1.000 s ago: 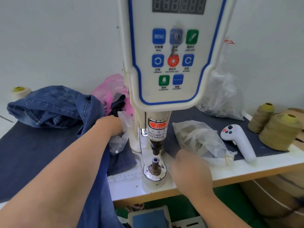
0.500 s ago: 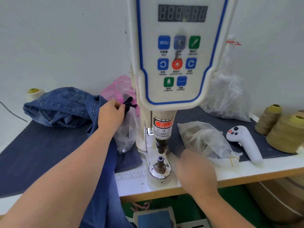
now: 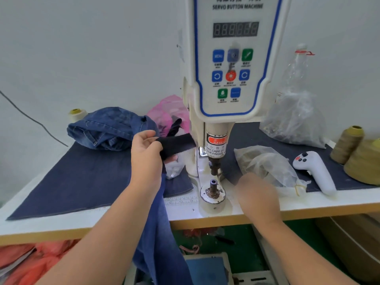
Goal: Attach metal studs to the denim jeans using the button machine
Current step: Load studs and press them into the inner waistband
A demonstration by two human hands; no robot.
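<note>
White wall backs a white worktable (image 3: 329, 204) partly covered by a dark blue cloth mat (image 3: 72, 182). Beyond both hands rises the button machine (image 3: 234, 64), its control panel facing the person and its lower die post (image 3: 213, 187) standing between the two hands. The denim jeans (image 3: 107, 128) lie bunched on the mat just beyond and to the left of the left hand, with a length of blue denim hanging under that forearm and over the table edge. A person's left hand (image 3: 147, 153) is raised above the mat and pinches a dark fabric strip (image 3: 176, 144) between thumb and curled fingers; the strip reaches toward the machine column. The right hand (image 3: 256, 194) rests low at the table edge, just right of the die post; it is blurred, and its fingers cannot be made out. Just beyond it lies a clear plastic bag (image 3: 265, 163), and further right a white handheld controller (image 3: 316, 171) and thread cones (image 3: 347, 144).
</note>
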